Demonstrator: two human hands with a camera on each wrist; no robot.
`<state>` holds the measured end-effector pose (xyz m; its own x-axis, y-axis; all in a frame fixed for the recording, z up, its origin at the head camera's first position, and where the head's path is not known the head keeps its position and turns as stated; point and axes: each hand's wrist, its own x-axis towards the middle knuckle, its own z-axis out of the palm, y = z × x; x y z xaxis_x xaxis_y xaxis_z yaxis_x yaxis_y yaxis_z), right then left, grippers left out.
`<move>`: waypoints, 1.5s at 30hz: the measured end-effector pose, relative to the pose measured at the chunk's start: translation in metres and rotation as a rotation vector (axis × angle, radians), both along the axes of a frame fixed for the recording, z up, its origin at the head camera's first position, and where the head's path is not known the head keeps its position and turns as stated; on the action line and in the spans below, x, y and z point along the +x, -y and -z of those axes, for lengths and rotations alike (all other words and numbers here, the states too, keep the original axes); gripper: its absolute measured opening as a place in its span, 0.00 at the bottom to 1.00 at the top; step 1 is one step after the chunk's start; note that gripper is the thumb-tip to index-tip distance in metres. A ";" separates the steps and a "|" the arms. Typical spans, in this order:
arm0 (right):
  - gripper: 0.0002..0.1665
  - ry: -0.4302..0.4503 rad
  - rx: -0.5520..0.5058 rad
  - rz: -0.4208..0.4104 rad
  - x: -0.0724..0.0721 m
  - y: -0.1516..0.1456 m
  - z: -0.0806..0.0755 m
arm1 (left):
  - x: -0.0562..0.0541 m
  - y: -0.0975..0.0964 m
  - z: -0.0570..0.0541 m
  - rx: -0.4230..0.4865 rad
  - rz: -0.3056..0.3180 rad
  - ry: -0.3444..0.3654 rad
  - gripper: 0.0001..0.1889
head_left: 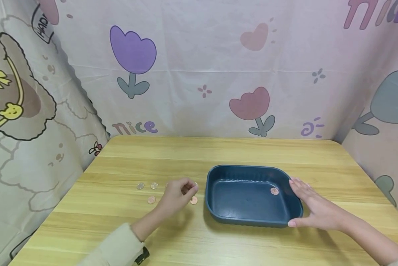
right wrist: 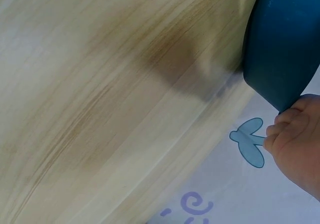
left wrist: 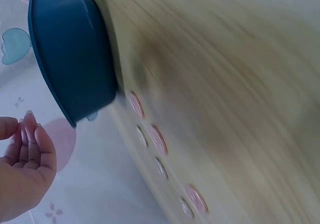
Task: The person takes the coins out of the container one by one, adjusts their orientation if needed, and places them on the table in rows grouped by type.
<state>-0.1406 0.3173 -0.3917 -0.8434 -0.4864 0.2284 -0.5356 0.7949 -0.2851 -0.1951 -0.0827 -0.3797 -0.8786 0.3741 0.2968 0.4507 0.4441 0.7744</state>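
A dark blue rectangular tray [head_left: 248,221] stands on the table with a copper-coloured coin [head_left: 274,191] inside, near its right end. My right hand [head_left: 318,208] holds that end, fingers along the rim and thumb at the near corner. My left hand [head_left: 177,194] is raised left of the tray, over the loose coins. Its thumb [left wrist: 7,127] meets the index finger in a pinch; I cannot tell whether a coin is between them. Below lie silvery coins [head_left: 140,186] in one row and copper-coloured coins [head_left: 151,200] in a nearer row, partly covered by the hand.
The wooden table [head_left: 159,155] ends at a back edge against a patterned cloth [head_left: 192,44], which also hangs along both sides. A light sleeve [head_left: 114,249] with a dark strap [head_left: 142,255] covers the left forearm.
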 end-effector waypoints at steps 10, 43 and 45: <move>0.66 0.009 -0.004 0.004 0.000 -0.001 0.000 | 0.003 -0.032 0.001 0.064 0.033 -0.018 0.05; 0.66 0.093 -0.014 0.048 0.001 -0.001 -0.001 | 0.002 -0.138 0.011 0.162 0.105 0.160 0.07; 0.66 0.086 -0.014 0.045 0.001 -0.001 -0.001 | 0.001 -0.145 0.011 0.145 0.110 0.163 0.07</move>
